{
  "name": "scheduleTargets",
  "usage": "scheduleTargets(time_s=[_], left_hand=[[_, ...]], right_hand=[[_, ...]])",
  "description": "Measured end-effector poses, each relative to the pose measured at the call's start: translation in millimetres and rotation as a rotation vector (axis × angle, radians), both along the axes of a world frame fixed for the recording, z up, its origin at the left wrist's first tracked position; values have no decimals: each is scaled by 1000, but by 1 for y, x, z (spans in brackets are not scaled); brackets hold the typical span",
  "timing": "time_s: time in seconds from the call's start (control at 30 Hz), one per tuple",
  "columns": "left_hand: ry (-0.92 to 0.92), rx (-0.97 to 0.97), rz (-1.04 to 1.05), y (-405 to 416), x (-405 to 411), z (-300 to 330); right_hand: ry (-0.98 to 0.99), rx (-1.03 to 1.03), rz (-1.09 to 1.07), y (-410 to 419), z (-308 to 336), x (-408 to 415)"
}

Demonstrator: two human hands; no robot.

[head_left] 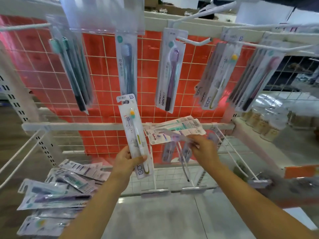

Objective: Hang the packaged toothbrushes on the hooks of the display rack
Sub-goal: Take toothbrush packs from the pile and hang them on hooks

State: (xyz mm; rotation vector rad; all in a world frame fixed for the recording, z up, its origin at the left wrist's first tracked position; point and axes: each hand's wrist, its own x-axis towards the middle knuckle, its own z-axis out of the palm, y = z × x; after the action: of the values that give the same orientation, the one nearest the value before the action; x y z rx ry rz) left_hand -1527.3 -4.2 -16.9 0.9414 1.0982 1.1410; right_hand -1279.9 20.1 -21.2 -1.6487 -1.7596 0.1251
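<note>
Standing by the display rack (120,125), I can see the person has both arms out in front of its white wire grid with the red backing. The left hand (125,163) grips one packaged toothbrush (135,135) near its bottom end, thumb across the front, holding it upright — white card, brush with a yellow and green head, hang tab on top. The right hand (204,147) pinches a fanned bunch of packs (174,131) by one end, and they stick out sideways to the left, right in front of the rack's middle crossbar. That part's blurry, so I can't count them.

Up top, packs already hang on the hooks: a teal bunch (72,66) at left, a single blue one (126,64), a purple one (170,69), a yellow-headed bunch (219,75), and a pink bunch (255,73) at right. One upper hook (195,41) sticks out bare past the purple pack. A loose pile of packs (57,192) lies on the lower left — well apart from both hands.
</note>
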Motion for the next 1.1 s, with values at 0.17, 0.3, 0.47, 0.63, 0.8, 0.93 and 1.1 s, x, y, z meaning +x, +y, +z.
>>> scheduleTargets(time_s=[0.17, 0.3, 0.47, 0.63, 0.8, 0.93, 1.1], left_hand=[[58, 44, -126, -3, 3, 9], [71, 66, -179, -5, 2, 13], [84, 103, -202, -10, -5, 13], [83, 88, -185, -16, -12, 12], [68, 51, -163, -22, -23, 6], [40, 30, -151, -26, -29, 3], [32, 44, -187, -31, -24, 3]], right_hand=[[621, -117, 64, -20, 50, -33], [1006, -283, 150, -46, 56, -53], [1055, -301, 166, -47, 54, -61], [1083, -357, 143, -46, 49, -66], [1112, -417, 124, -47, 37, -71], [1097, -439, 129, -49, 32, -74], [1092, -435, 147, -55, 31, -75]])
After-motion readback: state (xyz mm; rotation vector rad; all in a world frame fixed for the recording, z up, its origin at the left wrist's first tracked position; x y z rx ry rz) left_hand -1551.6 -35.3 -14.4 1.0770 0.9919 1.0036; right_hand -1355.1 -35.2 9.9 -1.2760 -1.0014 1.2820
